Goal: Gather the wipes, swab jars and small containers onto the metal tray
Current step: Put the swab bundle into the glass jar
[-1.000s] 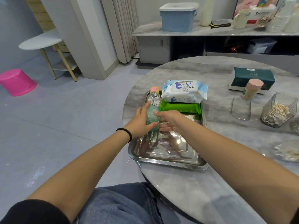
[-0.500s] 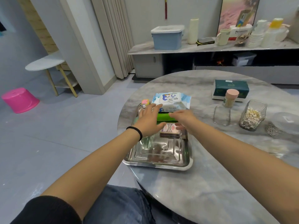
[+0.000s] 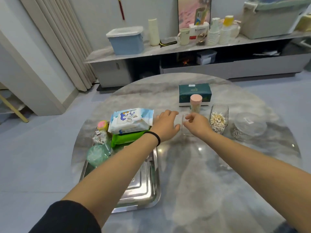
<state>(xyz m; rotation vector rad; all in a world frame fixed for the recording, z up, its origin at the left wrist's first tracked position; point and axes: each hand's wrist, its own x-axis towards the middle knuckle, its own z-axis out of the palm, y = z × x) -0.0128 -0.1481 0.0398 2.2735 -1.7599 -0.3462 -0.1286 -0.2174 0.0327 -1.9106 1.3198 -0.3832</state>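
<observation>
The metal tray (image 3: 152, 197) lies at the table's left edge. At its far end a blue-and-white wipes pack (image 3: 131, 121) rests on a green wipes pack (image 3: 125, 138). A teal jar (image 3: 97, 154) and a pink-lidded swab jar (image 3: 101, 132) stand on its left side. To the right of the tray stands an empty clear container (image 3: 186, 131). My left hand (image 3: 165, 126) is against its left side with fingers apart. My right hand (image 3: 197, 125) pinches its rim from the right.
Behind the clear container stand a pink-lidded jar (image 3: 196, 103) and a dark green tissue box (image 3: 195, 91). A glass jar of cotton swabs (image 3: 218, 121) and a clear lidded bowl (image 3: 249, 124) with metal clips sit to the right. The table's round edge runs just left of the tray.
Both hands left the teal jar and packs on the tray and moved right, to the clear container. The view tilted up and shifted right.
</observation>
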